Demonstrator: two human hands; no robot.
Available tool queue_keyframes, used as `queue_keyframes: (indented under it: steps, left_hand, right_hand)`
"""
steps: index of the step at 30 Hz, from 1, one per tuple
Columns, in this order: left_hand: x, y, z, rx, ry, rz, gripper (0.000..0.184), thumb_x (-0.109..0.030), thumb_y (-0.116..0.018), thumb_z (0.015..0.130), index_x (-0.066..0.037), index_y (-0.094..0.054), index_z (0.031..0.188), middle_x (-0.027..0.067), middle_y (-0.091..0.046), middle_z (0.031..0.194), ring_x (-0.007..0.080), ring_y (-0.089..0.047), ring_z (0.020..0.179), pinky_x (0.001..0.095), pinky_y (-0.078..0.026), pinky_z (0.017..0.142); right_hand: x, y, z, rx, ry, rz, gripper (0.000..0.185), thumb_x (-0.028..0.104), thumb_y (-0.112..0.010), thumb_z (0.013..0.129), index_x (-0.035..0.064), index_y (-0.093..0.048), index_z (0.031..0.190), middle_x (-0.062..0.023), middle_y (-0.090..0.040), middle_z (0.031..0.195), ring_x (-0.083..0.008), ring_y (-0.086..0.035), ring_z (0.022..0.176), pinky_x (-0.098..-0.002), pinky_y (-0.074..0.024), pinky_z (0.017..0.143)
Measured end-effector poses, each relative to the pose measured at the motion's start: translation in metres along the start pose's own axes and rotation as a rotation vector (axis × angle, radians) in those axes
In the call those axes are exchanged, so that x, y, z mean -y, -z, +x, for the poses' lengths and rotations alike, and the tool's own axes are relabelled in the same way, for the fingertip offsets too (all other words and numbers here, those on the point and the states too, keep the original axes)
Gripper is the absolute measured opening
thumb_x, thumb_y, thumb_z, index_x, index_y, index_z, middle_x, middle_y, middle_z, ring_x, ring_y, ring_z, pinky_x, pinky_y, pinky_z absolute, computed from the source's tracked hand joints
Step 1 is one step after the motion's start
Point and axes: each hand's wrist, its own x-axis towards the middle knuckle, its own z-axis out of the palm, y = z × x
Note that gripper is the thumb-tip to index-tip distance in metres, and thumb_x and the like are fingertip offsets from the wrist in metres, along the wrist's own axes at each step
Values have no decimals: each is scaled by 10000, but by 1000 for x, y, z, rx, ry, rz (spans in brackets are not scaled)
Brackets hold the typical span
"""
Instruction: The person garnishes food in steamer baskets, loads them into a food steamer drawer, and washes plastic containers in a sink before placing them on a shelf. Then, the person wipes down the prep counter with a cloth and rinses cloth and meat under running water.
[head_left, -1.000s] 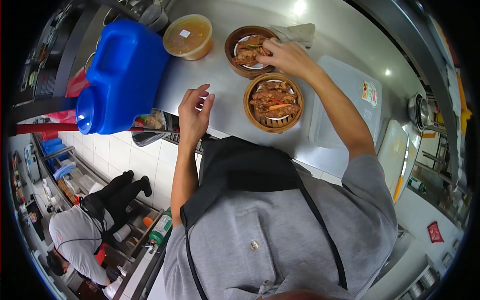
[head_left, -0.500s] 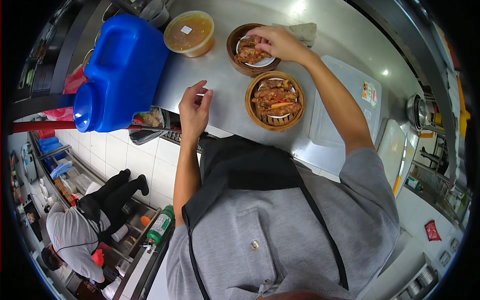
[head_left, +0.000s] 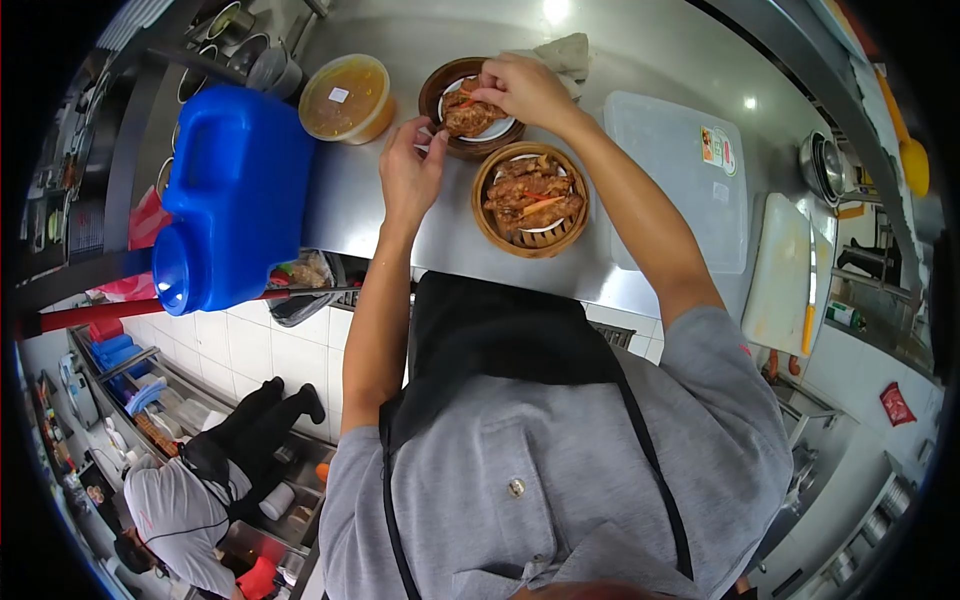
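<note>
My right hand (head_left: 525, 88) reaches over the far bamboo steamer (head_left: 487, 150), its fingertips pinched together at the top of the saucy brown chicken feet (head_left: 472, 118). Whatever is in that pinch is too small to make out. At the left rim of this steamer is my left hand (head_left: 412, 172), thumb and fingers curled but slightly apart; I cannot tell whether it touches the rim. A white plate (head_left: 503, 127) lies under the food. Nearer to me stands a second bamboo steamer (head_left: 483, 222) with more chicken feet (head_left: 530, 190), topped with red and orange strips.
A lidded tub (head_left: 345, 100) and a large blue jug (head_left: 235, 190) stand on the left. Behind my right hand lies a cloth (head_left: 562, 62). A clear plastic lid or box (head_left: 670, 190), a cutting board (head_left: 780, 270) and a knife (head_left: 811, 290) are at right. Another person (head_left: 190, 500) bends at lower left.
My left hand has moved up and right to the far steamer's rim. My right hand stays over that steamer, now nearer the food's top edge. The whole view has shifted slightly.
</note>
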Motion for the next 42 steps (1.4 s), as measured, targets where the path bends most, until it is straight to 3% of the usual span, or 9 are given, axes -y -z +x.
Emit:
queue_keyframes:
  steps: [9,11,12,17,21,26,29,36,42]
  left_hand:
    - [57,-29,50,92,30,131,440,-384,-524,925,-26,-607,1166,271,-642,1041,437,-605,1008,473,-474,873]
    - [56,-29,60,220,239,93,460,-367,-536,899,22,-619,1128,285,-642,1027,442,-596,1030,477,-461,901]
    - [62,-29,66,237,241,137,430,-321,-537,892,58,-614,1080,303,-656,886,424,-666,835,460,-529,781]
    - [41,-12,61,356,324,-61,299,-194,-562,880,104,-583,869,219,-624,612,254,-635,443,352,-520,396]
    - [44,5,49,396,433,-144,278,-179,-574,881,95,-571,831,187,-620,601,236,-628,446,332,-504,373]
    - [33,20,17,320,409,-208,285,-208,-586,886,75,-558,900,116,-571,551,195,-552,393,310,-463,356]
    - [39,23,4,310,430,-218,340,-230,-610,886,67,-562,1044,105,-583,605,177,-551,427,300,-461,398]
    - [55,49,-56,120,319,-183,499,-265,-633,890,20,-505,1279,129,-640,824,153,-597,587,290,-475,522]
    - [58,90,-105,44,379,-158,492,-278,-632,899,19,-516,1274,143,-641,967,149,-621,680,267,-484,610]
  right_hand:
    - [38,40,-193,-3,-880,127,236,234,-578,824,6,-640,830,-208,-649,776,-386,-630,738,-462,-500,693]
    - [55,1,-227,-70,-623,-43,381,296,-588,854,-60,-577,989,-220,-648,757,-374,-645,680,-449,-541,668]
    - [98,35,-203,138,-1059,600,430,288,-590,875,-55,-486,1112,-203,-644,742,-285,-645,558,-381,-546,511]
    - [102,-1,-204,-121,-1219,683,378,268,-582,890,-39,-492,1092,-181,-642,720,-283,-644,552,-382,-547,509]
    - [112,99,-203,-194,-798,48,236,256,-559,902,43,-655,938,-177,-678,840,-392,-643,792,-480,-506,768]
    - [92,340,-104,-794,-187,-740,209,192,-597,859,-4,-668,865,-173,-624,704,-221,-643,655,-391,-475,615]
    - [62,396,-34,-386,-585,-855,194,43,-664,760,-46,-664,932,-229,-686,866,-342,-680,755,-411,-544,685]
    - [15,402,-10,-379,-506,-861,143,46,-623,706,-19,-693,814,-240,-671,815,-359,-668,787,-419,-519,681]
    - [91,392,-36,-805,-212,328,113,68,-633,792,9,-693,869,-100,-664,673,-200,-649,660,-299,-521,632]
